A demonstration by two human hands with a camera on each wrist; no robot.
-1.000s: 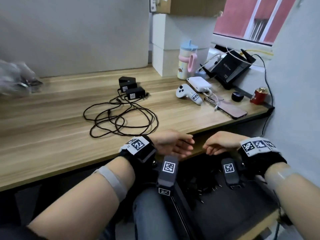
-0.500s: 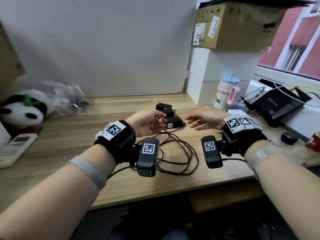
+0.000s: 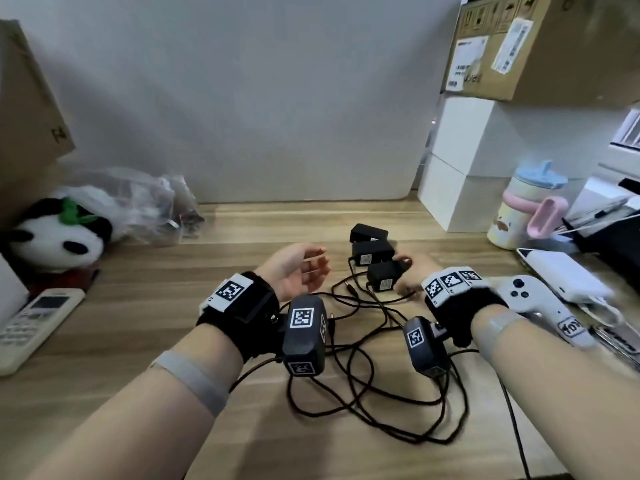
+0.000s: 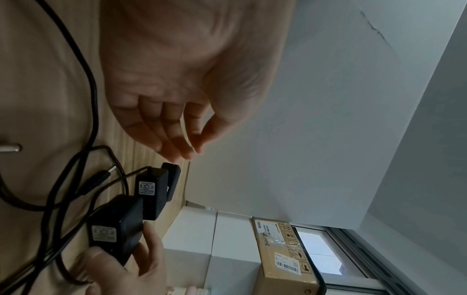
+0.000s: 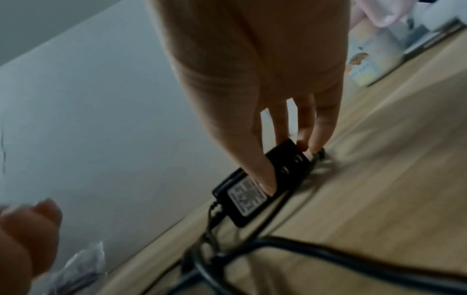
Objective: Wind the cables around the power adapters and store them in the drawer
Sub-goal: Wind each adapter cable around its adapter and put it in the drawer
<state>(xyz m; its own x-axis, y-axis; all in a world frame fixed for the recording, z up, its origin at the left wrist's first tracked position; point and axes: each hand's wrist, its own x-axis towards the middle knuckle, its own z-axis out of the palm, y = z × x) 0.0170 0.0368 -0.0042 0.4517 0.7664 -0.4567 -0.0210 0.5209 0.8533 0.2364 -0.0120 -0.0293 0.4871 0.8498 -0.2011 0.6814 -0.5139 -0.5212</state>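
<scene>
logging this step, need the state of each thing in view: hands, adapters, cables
right hand: grips the near adapter, thumb and fingers on opposite sides
left hand: open, holds nothing, hovers over the desk
middle adapter: on the desk, untouched
far adapter: on the desk, untouched
cables: unwound, tangled in loose loops on the desk

text: none legible | adapter labels (image 3: 381,285): blurred | box stickers (image 3: 467,60): too small
</scene>
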